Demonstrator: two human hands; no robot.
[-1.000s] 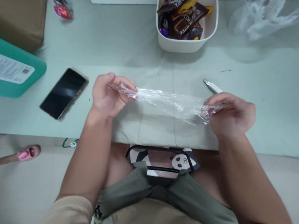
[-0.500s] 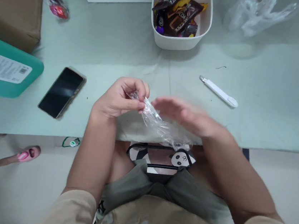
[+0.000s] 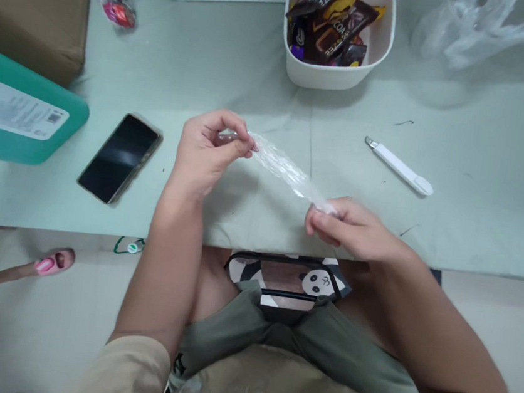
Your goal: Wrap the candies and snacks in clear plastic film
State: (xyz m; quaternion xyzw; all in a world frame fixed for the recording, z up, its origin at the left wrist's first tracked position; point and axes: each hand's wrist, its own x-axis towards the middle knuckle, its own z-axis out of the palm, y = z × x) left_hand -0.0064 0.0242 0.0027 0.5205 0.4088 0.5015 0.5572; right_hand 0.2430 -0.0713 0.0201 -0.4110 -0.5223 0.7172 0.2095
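A crumpled strip of clear plastic wrap [image 3: 284, 169] stretches between my two hands, just above the near part of the table. My left hand [image 3: 213, 147] pinches its upper left end between thumb and fingers. Lower and to the right, my right hand [image 3: 346, 225] is closed round the other end. On my lap lies a clear-windowed pouch with a panda print [image 3: 283, 281]. A white utility knife [image 3: 398, 166] rests on the table to the right of my hands, its short blade tip showing.
Behind my hands stands a white tub [image 3: 335, 75] of wrapped snacks [image 3: 340, 29]. A phone [image 3: 119, 158], a teal container [image 3: 26, 106] and a brown box [image 3: 32, 12] are at left. Clear plastic bags [image 3: 474, 31] lie back right. Another person's foot [image 3: 54, 261] shows lower left.
My right hand, open and blurred before, has closed on the loose end of the plastic wrap. The wrap is now drawn out straight between both hands. The view has shifted slightly.
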